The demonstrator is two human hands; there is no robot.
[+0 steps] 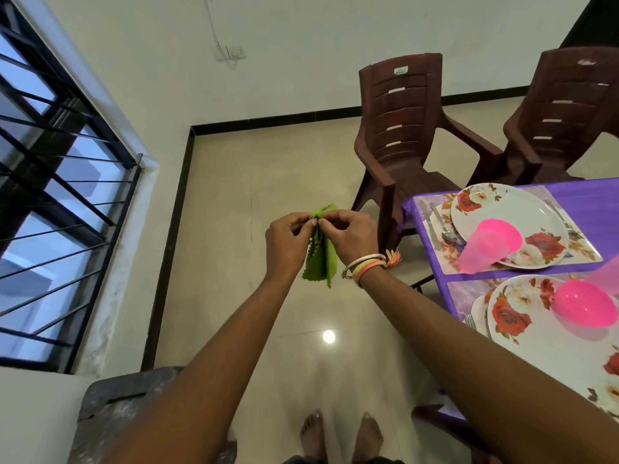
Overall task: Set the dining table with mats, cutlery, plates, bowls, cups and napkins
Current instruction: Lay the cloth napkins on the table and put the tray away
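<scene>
A green napkin (321, 256) hangs over the tiled floor (268, 162), well to the left of the purple-covered worktop (596, 209) where the floral plates (502, 209) are laid. Its folds could spring loose, or the cloth could drop to the floor, if either pinch eases, since only fingertips hold it. The left hand (288, 239) and right hand (351, 232) meet at its top edge, fingers curled and pinching the fold. How many layers each grips is hard to tell.
</scene>
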